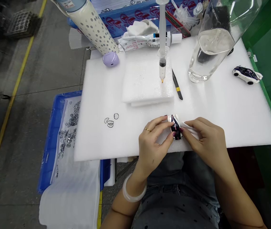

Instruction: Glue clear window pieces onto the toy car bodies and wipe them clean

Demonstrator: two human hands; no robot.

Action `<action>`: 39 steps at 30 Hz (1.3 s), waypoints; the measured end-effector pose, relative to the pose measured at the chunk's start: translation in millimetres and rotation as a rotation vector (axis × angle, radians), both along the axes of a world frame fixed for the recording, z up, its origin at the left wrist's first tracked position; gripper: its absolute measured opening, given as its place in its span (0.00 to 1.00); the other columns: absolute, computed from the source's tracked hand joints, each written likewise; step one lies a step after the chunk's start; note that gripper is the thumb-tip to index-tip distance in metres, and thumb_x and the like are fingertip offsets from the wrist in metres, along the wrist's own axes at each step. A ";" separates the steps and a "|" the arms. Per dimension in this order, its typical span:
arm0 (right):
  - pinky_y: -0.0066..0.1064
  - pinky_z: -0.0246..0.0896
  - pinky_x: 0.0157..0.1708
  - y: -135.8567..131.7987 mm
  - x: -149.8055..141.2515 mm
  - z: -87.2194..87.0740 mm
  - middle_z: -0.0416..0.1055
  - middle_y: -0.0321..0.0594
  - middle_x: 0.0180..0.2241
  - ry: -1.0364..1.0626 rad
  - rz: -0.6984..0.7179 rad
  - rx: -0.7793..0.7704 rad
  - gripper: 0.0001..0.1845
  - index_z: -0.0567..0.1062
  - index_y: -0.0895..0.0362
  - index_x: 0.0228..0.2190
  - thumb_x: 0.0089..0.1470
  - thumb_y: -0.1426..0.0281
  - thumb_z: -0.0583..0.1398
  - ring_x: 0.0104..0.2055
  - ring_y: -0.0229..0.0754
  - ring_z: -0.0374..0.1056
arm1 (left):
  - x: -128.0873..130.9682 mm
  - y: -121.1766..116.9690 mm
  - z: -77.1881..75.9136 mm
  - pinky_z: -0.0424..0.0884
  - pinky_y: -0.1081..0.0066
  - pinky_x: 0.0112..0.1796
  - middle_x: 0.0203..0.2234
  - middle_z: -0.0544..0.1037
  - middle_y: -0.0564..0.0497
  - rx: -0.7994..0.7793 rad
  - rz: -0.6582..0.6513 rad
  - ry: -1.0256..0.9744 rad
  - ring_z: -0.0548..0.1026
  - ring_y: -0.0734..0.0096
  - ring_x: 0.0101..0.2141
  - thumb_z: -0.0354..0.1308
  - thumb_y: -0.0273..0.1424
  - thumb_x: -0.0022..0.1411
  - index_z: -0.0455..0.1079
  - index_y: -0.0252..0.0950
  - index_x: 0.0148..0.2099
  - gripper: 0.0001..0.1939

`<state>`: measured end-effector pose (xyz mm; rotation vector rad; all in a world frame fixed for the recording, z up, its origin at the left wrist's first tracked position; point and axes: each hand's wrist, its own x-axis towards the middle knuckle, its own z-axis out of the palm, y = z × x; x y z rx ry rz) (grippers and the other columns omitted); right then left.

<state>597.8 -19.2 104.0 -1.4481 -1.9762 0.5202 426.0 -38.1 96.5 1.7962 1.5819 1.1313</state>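
Note:
Near the front edge of the white foam board (97, 143), my left hand (153, 140) grips a small white and dark-blue toy car (176, 127) between thumb and fingers. My right hand (207, 136) pinches a white cloth (191, 128), whose tip touches the car's right side. Part of the cloth is hidden under the right fingers. Several small black rings (110, 123) lie on the board to the left. Beyond the hands, a syringe (162, 63) with an orange tip stands over a raised foam block (145, 79), and black tweezers (177, 86) lie beside the block.
A clear container of liquid (204, 57) and another toy car (247, 74) stand at the right. A dotted tumbler (92, 25), purple case (110, 59) and glue-like tube (147, 41) line the back. At left, a blue tray (46, 152) holds sheets with many small rings.

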 end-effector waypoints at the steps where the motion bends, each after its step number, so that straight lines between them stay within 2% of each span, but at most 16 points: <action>1: 0.26 0.53 0.23 -0.3 -0.8 -0.4 0.73 0.35 0.28 -0.009 -0.006 0.003 0.05 0.78 0.59 0.35 0.59 0.69 0.63 0.24 0.32 0.64 | -0.4 0.7 0.8 0.77 0.61 0.49 0.48 0.79 0.47 -0.009 -0.010 -0.002 0.77 0.63 0.48 0.65 0.24 0.61 0.77 0.38 0.47 0.12; 4: 0.26 0.53 0.23 -0.2 -1.6 -0.2 0.73 0.35 0.28 -0.037 -0.022 -0.010 0.06 0.77 0.58 0.33 0.59 0.68 0.62 0.25 0.33 0.64 | -5.5 4.7 3.3 0.77 0.64 0.45 0.47 0.78 0.47 -0.041 -0.045 0.000 0.77 0.62 0.48 0.64 0.24 0.61 0.76 0.39 0.48 0.12; 6: 0.26 0.53 0.23 0.0 0.2 0.6 0.73 0.35 0.28 -0.022 -0.004 -0.009 0.06 0.77 0.58 0.33 0.59 0.68 0.62 0.25 0.33 0.65 | -12.2 9.5 4.7 0.77 0.63 0.45 0.52 0.75 0.45 -0.068 -0.117 0.022 0.74 0.60 0.52 0.64 0.26 0.61 0.74 0.40 0.53 0.17; 9: 0.25 0.55 0.22 -2.7 5.9 0.2 0.72 0.36 0.28 0.056 0.013 0.068 0.04 0.76 0.58 0.34 0.60 0.71 0.61 0.23 0.32 0.64 | -22.4 18.2 5.0 0.69 0.53 0.57 0.66 0.63 0.43 -0.075 -0.376 0.118 0.63 0.51 0.64 0.68 0.32 0.60 0.63 0.44 0.65 0.32; 11: 0.25 0.57 0.21 -7.6 8.9 -2.9 0.72 0.37 0.28 0.075 -0.006 0.191 0.04 0.77 0.58 0.37 0.60 0.74 0.60 0.22 0.31 0.62 | -25.6 22.5 3.3 0.63 0.48 0.61 0.66 0.62 0.45 -0.055 -0.487 0.174 0.61 0.49 0.64 0.68 0.34 0.60 0.62 0.46 0.66 0.34; 14: 0.25 0.63 0.24 -17.6 7.9 -11.0 0.74 0.40 0.33 0.000 0.029 0.386 0.10 0.77 0.56 0.42 0.58 0.76 0.61 0.25 0.33 0.67 | -24.0 24.1 -0.2 0.66 0.49 0.58 0.60 0.70 0.45 -0.020 -0.440 0.176 0.68 0.51 0.59 0.68 0.36 0.60 0.69 0.46 0.60 0.27; 18: 0.28 0.64 0.27 -25.5 -1.5 -18.3 0.74 0.44 0.38 -0.148 0.081 0.477 0.12 0.79 0.57 0.43 0.55 0.76 0.63 0.30 0.37 0.69 | -19.9 21.4 -2.1 0.67 0.51 0.57 0.59 0.71 0.45 -0.009 -0.393 0.162 0.69 0.52 0.58 0.68 0.33 0.60 0.70 0.44 0.58 0.25; 23: 0.28 0.61 0.27 -7.1 8.7 -6.5 0.74 0.43 0.38 -0.244 -0.068 0.328 0.10 0.79 0.57 0.43 0.60 0.73 0.60 0.28 0.35 0.66 | -20.3 21.1 -2.3 0.68 0.50 0.57 0.59 0.72 0.45 -0.011 -0.396 0.144 0.69 0.51 0.57 0.69 0.38 0.59 0.70 0.45 0.59 0.26; 25: 0.38 0.65 0.36 3.3 19.8 1.8 0.73 0.51 0.48 -0.342 -0.178 0.306 0.14 0.78 0.57 0.48 0.61 0.69 0.60 0.41 0.47 0.70 | -20.9 21.7 -2.3 0.68 0.50 0.56 0.59 0.72 0.45 -0.008 -0.397 0.143 0.70 0.51 0.57 0.69 0.40 0.59 0.70 0.46 0.58 0.26; 27: 0.49 0.62 0.44 7.3 24.4 7.5 0.69 0.56 0.54 -0.405 -0.280 0.320 0.18 0.76 0.58 0.51 0.60 0.66 0.61 0.52 0.61 0.65 | -22.0 22.1 -1.9 0.67 0.50 0.57 0.60 0.71 0.45 -0.021 -0.396 0.126 0.69 0.51 0.58 0.68 0.43 0.58 0.69 0.47 0.60 0.29; 29: 0.50 0.60 0.44 2.8 15.4 7.8 0.72 0.55 0.49 -0.364 -0.265 0.298 0.20 0.74 0.59 0.51 0.60 0.63 0.61 0.50 0.60 0.66 | -24.3 21.9 -1.6 0.64 0.49 0.59 0.61 0.69 0.43 -0.046 -0.397 0.050 0.67 0.49 0.60 0.68 0.51 0.54 0.64 0.46 0.64 0.39; 32: 0.43 0.60 0.39 -10.5 -20.7 1.2 0.76 0.48 0.40 -0.270 -0.083 0.233 0.25 0.67 0.62 0.55 0.60 0.63 0.60 0.40 0.51 0.68 | -29.4 20.2 -2.8 0.65 0.52 0.59 0.62 0.66 0.41 -0.078 -0.331 -0.176 0.64 0.48 0.62 0.58 0.63 0.52 0.60 0.44 0.67 0.47; 34: 0.41 0.61 0.37 -12.5 -43.4 -2.1 0.76 0.47 0.40 -0.254 -0.033 0.225 0.27 0.64 0.64 0.58 0.60 0.68 0.58 0.39 0.49 0.68 | -32.3 18.4 -4.5 0.67 0.55 0.57 0.61 0.67 0.41 -0.081 -0.255 -0.284 0.64 0.50 0.61 0.52 0.64 0.56 0.62 0.44 0.66 0.44; 36: 0.40 0.62 0.36 -5.3 -45.1 -1.3 0.76 0.46 0.39 -0.246 -0.029 0.241 0.26 0.64 0.64 0.58 0.59 0.74 0.56 0.38 0.48 0.68 | -33.6 16.6 -5.7 0.69 0.57 0.55 0.59 0.69 0.42 -0.085 -0.213 -0.287 0.66 0.53 0.60 0.53 0.60 0.62 0.65 0.44 0.63 0.36; 37: 0.40 0.63 0.36 0.7 -33.6 0.2 0.76 0.46 0.39 -0.240 -0.052 0.246 0.25 0.65 0.63 0.58 0.59 0.74 0.55 0.38 0.48 0.69 | -33.5 15.8 -5.8 0.69 0.57 0.55 0.58 0.70 0.43 -0.085 -0.204 -0.254 0.67 0.54 0.60 0.55 0.56 0.64 0.67 0.44 0.62 0.31; 39: 0.40 0.65 0.38 12.6 17.0 3.6 0.77 0.47 0.41 -0.224 -0.179 0.252 0.26 0.67 0.60 0.58 0.58 0.69 0.58 0.39 0.48 0.71 | -32.2 14.2 -5.0 0.69 0.57 0.54 0.56 0.71 0.44 -0.078 -0.192 -0.146 0.69 0.55 0.58 0.58 0.47 0.67 0.70 0.44 0.58 0.21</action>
